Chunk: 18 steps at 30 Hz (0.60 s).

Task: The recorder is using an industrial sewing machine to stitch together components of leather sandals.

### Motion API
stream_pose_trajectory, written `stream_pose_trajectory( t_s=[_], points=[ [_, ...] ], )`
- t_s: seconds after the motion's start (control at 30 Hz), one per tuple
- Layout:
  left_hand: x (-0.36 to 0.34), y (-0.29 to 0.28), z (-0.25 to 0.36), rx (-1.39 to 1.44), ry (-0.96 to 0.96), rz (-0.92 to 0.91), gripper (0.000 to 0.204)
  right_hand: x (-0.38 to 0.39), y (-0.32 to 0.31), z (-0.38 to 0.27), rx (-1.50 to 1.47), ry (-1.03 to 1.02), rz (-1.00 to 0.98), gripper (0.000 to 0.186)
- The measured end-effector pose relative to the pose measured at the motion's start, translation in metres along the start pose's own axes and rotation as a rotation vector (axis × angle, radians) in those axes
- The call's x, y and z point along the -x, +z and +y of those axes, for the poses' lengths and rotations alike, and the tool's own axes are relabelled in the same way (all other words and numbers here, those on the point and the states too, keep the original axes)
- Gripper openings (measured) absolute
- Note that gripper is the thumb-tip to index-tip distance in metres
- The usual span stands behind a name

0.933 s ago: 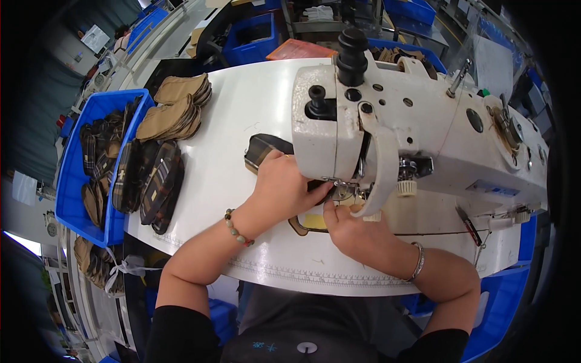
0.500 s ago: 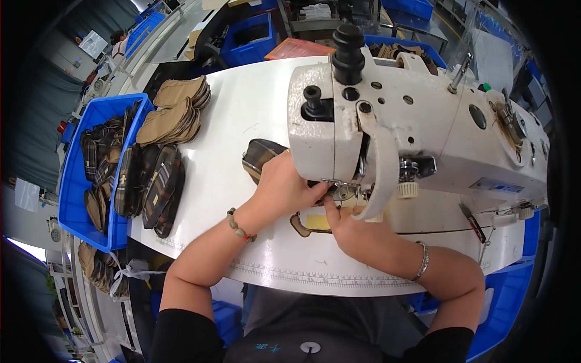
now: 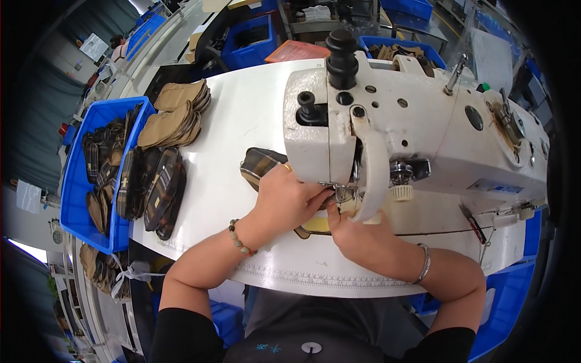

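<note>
A white sewing machine (image 3: 381,121) stands over the white table, its presser foot (image 3: 345,192) low at the front. Left of that foot, my left hand (image 3: 287,196) is closed, thumb and forefinger pinching the edge of a dark plaid fabric pouch (image 3: 261,164). The pouch's far end sticks out behind that hand. My right hand (image 3: 357,233) presses its fingertips on the work just in front of the foot, fingers bent and closed. Beneath both hands shows a brown-edged part with a yellow patch (image 3: 318,225). The needle point and the gripped edge are mostly hidden.
At left, a blue bin (image 3: 91,224) holds plaid pouches, with more pouches (image 3: 163,187) against its side. Stacked brown fabric pieces (image 3: 175,121) lie behind them. Small thread snips (image 3: 473,224) lie right of the machine. A ruler strip (image 3: 315,279) runs along the near edge.
My left hand has shifted slightly toward me and right, now covering more of the brown-edged part. Both hands stay at the presser foot. The whole view has shifted a little.
</note>
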<state>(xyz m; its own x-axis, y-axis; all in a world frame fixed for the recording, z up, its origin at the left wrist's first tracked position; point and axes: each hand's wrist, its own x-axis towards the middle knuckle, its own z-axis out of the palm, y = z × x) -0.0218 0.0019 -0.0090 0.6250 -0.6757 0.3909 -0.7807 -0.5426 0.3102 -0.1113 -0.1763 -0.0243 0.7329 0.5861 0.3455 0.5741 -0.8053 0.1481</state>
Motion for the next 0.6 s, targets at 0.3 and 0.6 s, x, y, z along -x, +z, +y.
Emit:
stream_pose_trajectory(
  t_s=[0.3, 0.6],
  points=[
    [0.005, -0.021, 0.011, -0.099, 0.113, -0.248, 0.031, -0.003, -0.008, -0.001, 0.023, -0.006, -0.017, 0.020],
    [0.009, -0.016, 0.009, -0.123, 0.146, -0.246, 0.034, -0.003, -0.006, -0.001, 0.018, -0.034, -0.020, 0.018]
  ],
)
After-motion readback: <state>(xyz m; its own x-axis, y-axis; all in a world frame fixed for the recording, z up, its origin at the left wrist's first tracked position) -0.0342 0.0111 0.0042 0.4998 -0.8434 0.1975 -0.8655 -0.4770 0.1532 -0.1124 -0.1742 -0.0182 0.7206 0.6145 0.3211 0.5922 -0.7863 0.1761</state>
